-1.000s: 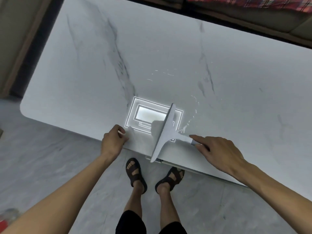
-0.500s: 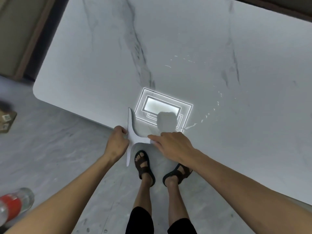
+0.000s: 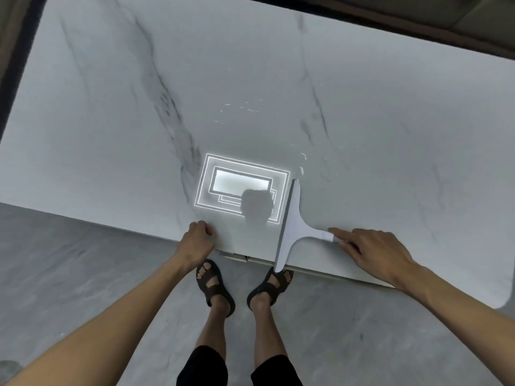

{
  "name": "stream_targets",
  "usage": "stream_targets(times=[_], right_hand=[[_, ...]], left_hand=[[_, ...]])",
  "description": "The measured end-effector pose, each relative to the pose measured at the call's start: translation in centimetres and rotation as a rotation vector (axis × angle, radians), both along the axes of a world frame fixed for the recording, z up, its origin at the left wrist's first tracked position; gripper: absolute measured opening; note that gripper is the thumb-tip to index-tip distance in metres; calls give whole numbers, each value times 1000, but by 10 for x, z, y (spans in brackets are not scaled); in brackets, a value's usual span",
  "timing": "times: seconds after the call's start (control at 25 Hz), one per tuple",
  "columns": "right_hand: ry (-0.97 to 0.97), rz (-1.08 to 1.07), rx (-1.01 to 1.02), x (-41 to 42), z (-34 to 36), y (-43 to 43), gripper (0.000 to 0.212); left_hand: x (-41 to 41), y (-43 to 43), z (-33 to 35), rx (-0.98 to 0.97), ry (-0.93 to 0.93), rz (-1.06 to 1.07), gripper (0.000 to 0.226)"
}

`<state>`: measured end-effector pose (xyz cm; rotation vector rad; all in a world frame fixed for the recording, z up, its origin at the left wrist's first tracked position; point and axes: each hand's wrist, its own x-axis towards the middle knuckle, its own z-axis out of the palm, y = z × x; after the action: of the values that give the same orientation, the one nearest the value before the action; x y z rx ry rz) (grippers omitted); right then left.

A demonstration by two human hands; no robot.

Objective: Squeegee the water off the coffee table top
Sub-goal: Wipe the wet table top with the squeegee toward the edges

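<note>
The worktop (image 3: 117, 129), a pale marble-look slab with grey veins, fills most of the view, and its near edge runs under both hands. Below that edge lies a grey floor (image 3: 69, 268), where the person's feet stand in dark sandals (image 3: 213, 285) on the near side of both sets of fingers.

A bright rectangular light reflection (image 3: 223, 176) shines on the slab between the two hands, just beyond the left fingers (image 3: 204, 228).

The right hand (image 3: 373, 252) rests low on the slab and grips the handle end of the white squeegee (image 3: 292, 227). Its index finger lies stretched along the handle and the other fingers are curled over the end.

From the right fingers (image 3: 338, 232) the handle runs leftward to the blade. The blade lies on the slab at right angles to the handle. Its far tip points away from the person, and its near tip overhangs the edge above the right foot.

The left hand (image 3: 195, 240) is curled round the near edge of the slab, well to the left of the blade.

Small water beads (image 3: 302, 156) glint just past the blade's far tip, and fainter streaks lie farther off still.
</note>
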<state>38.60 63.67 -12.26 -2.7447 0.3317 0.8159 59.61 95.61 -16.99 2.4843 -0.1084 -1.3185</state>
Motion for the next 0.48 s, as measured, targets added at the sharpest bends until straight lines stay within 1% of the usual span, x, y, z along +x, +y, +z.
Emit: stream_targets(times=[0.12,0.24,0.4,0.48], right_hand=[[26,-77,-51,-14,17,-25,39],[-8,-102,-57,-8,37,-37,41],[-18,-105,-43,36,52,-42,40],[-56,-155,-10,70,54,-44,39]], left_hand=[[6,-16,8,-12,-11,43,13],[16,-35,18,-51,-19,58,15],[43,-54,29,-118,-74,97,19],[67,-60,33,-125,-137,126,18]])
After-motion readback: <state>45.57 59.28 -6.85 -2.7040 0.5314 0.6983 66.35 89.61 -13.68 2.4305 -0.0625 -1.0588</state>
